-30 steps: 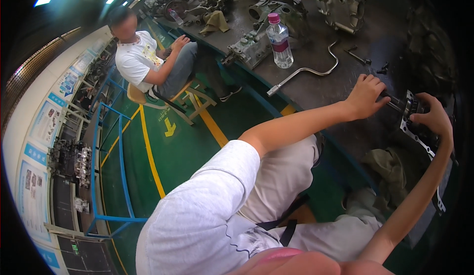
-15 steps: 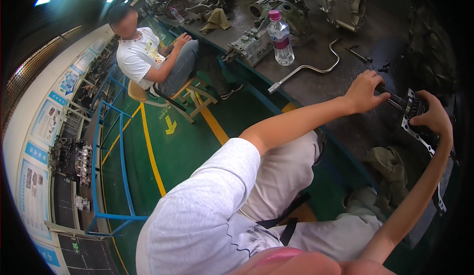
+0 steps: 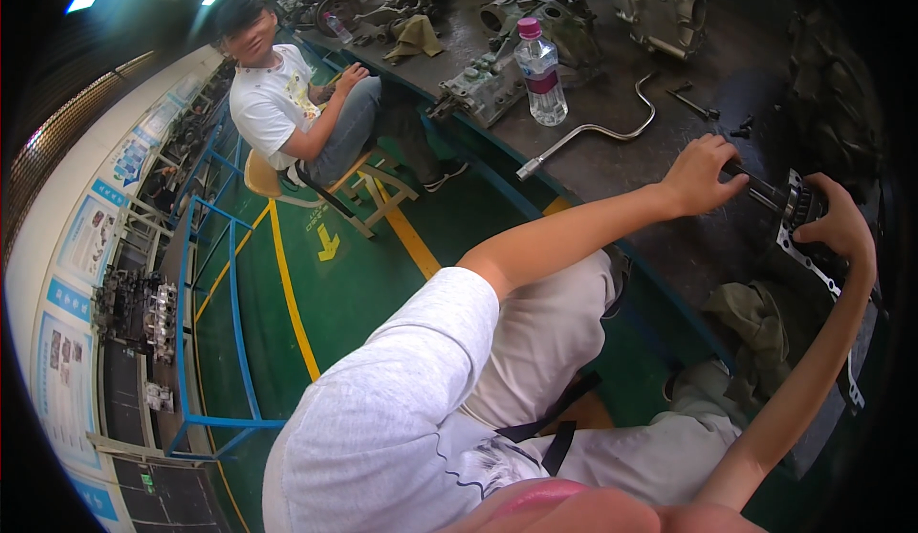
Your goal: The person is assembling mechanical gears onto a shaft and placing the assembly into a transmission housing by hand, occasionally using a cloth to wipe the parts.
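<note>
My left hand (image 3: 706, 177) is closed round the dark end of a metal shaft (image 3: 764, 195) over the workbench's right part. At the shaft's other end, my right hand (image 3: 843, 219) grips a toothed gear (image 3: 801, 206) between thumb and fingers. A flat, pale metal gasket (image 3: 813, 267) with holes runs from beside the gear down past my right wrist; my forearm hides part of it. Just beyond my left hand lie small dark bolts (image 3: 742, 128) and a longer bolt (image 3: 693, 103). A bent chrome speed wrench (image 3: 598, 131) rests left of them.
A water bottle with a pink cap (image 3: 542, 79) stands beside a metal housing (image 3: 483, 91). A larger casting (image 3: 660, 2) sits at the back. An olive cloth (image 3: 751, 318) hangs at the bench's near edge. Another person (image 3: 287, 112) sits on a stool at the left.
The seated person's head has turned toward me. My two hands keep nearly the same place on the shaft and gear; the view has shifted slightly.
</note>
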`<state>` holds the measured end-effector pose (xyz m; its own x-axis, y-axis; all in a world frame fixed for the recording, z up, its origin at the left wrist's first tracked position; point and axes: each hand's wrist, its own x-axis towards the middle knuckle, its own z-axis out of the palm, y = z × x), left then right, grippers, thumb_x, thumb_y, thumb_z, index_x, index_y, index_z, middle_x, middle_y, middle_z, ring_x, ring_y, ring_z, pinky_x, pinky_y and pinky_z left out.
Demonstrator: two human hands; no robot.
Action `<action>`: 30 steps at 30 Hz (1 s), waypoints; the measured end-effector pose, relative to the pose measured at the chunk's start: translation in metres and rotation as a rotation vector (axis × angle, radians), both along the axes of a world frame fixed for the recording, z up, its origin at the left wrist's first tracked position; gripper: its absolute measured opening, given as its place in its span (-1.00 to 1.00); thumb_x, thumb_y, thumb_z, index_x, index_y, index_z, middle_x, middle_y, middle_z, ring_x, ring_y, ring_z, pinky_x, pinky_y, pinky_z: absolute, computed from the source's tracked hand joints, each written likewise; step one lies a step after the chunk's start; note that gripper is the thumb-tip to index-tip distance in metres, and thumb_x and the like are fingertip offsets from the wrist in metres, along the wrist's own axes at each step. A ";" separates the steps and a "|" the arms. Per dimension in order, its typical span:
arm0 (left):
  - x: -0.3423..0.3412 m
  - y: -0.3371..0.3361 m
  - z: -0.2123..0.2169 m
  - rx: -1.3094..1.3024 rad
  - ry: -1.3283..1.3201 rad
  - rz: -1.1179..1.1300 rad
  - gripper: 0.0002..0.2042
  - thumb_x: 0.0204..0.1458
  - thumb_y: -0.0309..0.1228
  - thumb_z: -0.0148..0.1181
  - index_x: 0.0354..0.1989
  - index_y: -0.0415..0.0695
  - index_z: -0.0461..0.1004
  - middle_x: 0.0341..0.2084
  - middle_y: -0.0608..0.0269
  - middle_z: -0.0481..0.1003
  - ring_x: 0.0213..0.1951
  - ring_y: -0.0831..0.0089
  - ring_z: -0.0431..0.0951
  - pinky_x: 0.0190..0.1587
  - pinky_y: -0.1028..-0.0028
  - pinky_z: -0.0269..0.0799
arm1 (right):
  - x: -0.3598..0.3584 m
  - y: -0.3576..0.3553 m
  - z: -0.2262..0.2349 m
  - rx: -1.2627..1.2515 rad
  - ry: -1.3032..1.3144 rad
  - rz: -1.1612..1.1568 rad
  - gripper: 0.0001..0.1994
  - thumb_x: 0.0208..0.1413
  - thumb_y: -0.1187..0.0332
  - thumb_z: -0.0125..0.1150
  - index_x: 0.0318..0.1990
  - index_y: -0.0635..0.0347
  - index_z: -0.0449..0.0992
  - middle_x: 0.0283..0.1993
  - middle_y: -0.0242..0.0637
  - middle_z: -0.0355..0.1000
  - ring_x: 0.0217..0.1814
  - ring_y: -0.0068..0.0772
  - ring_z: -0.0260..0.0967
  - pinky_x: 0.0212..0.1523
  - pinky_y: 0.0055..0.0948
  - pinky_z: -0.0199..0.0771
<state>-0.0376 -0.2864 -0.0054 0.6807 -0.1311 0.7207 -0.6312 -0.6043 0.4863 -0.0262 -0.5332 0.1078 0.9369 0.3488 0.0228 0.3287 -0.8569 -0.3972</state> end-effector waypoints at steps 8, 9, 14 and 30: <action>0.000 0.000 0.001 -0.009 0.011 -0.019 -0.73 -0.12 -0.26 0.26 -0.39 -0.23 0.49 -0.38 0.03 0.48 -0.23 0.11 0.45 -0.13 0.28 0.37 | 0.000 -0.002 0.004 -0.039 0.022 -0.035 -0.21 -0.64 0.50 0.42 0.03 0.23 0.38 -0.02 -0.14 0.39 0.05 -0.13 0.35 0.11 -0.36 0.30; 0.000 0.000 0.002 -0.009 0.010 -0.019 -0.73 -0.12 -0.26 0.26 -0.39 -0.23 0.49 -0.38 0.03 0.48 -0.23 0.11 0.45 -0.13 0.28 0.37 | -0.001 -0.003 0.005 -0.028 0.027 -0.028 -0.21 -0.65 0.49 0.39 0.02 0.25 0.37 -0.05 -0.14 0.40 0.02 -0.13 0.36 0.10 -0.36 0.30; 0.000 0.001 -0.002 -0.002 0.014 -0.019 -0.72 -0.11 -0.26 0.25 -0.38 -0.25 0.48 -0.38 0.01 0.48 -0.23 0.10 0.45 -0.13 0.29 0.37 | -0.003 -0.006 0.004 -0.010 0.040 -0.037 -0.21 -0.67 0.48 0.35 0.02 0.25 0.38 -0.08 -0.15 0.42 0.00 -0.15 0.36 0.10 -0.37 0.28; 0.001 0.002 -0.003 0.000 0.013 -0.031 -0.71 -0.10 -0.26 0.24 -0.36 -0.26 0.48 -0.38 0.01 0.48 -0.22 0.09 0.44 -0.13 0.28 0.37 | 0.008 -0.039 -0.006 -0.042 0.008 -0.055 -0.08 -0.73 0.58 0.41 0.10 0.10 0.34 0.04 -0.19 0.36 0.12 -0.15 0.30 0.17 -0.35 0.27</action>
<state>-0.0362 -0.2847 -0.0080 0.6859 -0.1526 0.7115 -0.6432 -0.5844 0.4947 -0.0185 -0.5723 0.1022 0.9547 0.2976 0.0021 0.2780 -0.8894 -0.3630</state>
